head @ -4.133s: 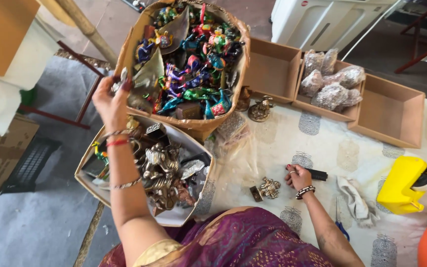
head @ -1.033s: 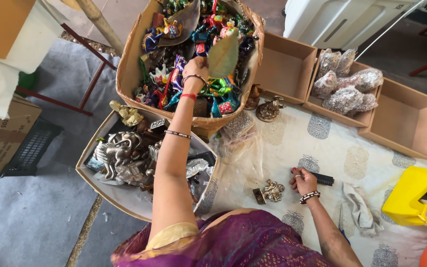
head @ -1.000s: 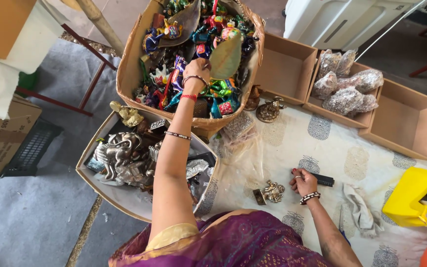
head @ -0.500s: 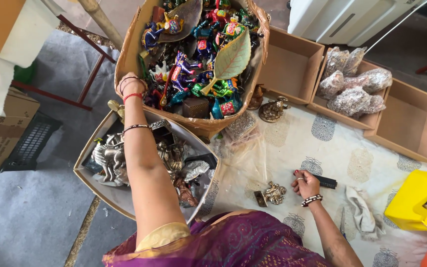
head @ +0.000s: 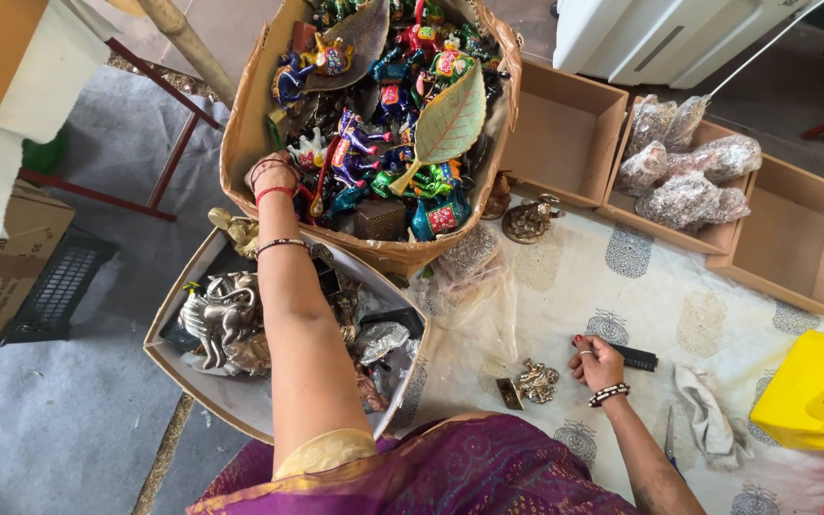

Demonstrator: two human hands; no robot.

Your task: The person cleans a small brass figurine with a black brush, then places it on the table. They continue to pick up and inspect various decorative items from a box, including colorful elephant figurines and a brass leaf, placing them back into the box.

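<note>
Reaching my left hand (head: 272,176) over the rim of the basket (head: 240,133), fingers hidden so grip unclear, I'd lift figurines gently while my right hand (head: 595,363), loosely curled, rests beside the black tool (head: 639,358).

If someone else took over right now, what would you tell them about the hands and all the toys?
Left hand: reaching onto the rim of the big carton of painted figurines; whether it grips anything is hidden.
Right hand: resting on the printed cloth beside a small brass figurine.
Box of metal figurines: under the left arm.
Cardboard trays: one empty, one with wrapped bundles.
</note>
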